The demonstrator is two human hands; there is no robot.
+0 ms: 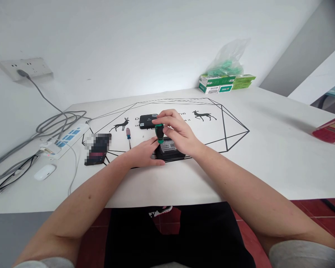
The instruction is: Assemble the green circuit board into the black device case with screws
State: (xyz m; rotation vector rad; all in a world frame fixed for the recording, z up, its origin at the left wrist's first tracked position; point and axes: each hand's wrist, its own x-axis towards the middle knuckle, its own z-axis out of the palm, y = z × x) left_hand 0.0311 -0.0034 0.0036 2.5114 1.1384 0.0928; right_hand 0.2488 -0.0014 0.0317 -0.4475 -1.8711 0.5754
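White tabletop (268, 149) printed with black geometric lines and deer carries your work. Near the middle sits the small black rectangular box with a pale label (170, 150), and standing upright on it is the green-and-black stubby screwdriver (159, 133). Your right hand (177, 134) is clamped round its handle from above, fingers curled, wrist bent down. Your left hand (145, 153) lies beside the box, thumb and fingers closed against its left edge to brace it (forearm flat on the table). If that brace loosens, I judge the box could spin and the tip slip out of the screw. Just beyond lies a second flat black box (147, 121); left of it a red-and-blue-handled screwdriver (128, 136), farther left a white power strip (68, 139).
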